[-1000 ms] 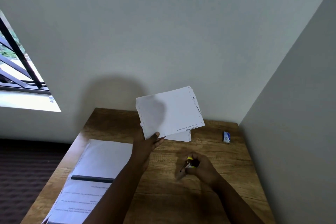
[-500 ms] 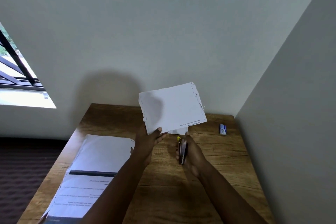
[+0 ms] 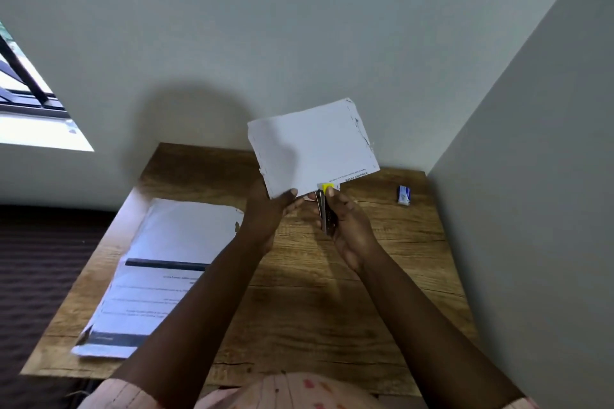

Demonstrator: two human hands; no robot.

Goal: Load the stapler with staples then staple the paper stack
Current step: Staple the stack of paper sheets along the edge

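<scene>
left hand (image 3: 265,212) raised, pinching paper stack (image 3: 314,146), right hand (image 3: 349,226) gripping stapler (image 3: 325,212) at its edge

My left hand (image 3: 265,212) pinches the paper stack (image 3: 312,146) by its near corner, lifted above the wooden table (image 3: 299,309); my right hand (image 3: 349,226) grips the stapler (image 3: 327,209) (yellow tip up) touching the stack's lower edge.

Right hand (image 3: 349,226) lifted off the table, stapler (image 3: 325,209) turned on edge and raised, yellow tip now at the lower edge of the paper stack (image 3: 312,149).
</scene>
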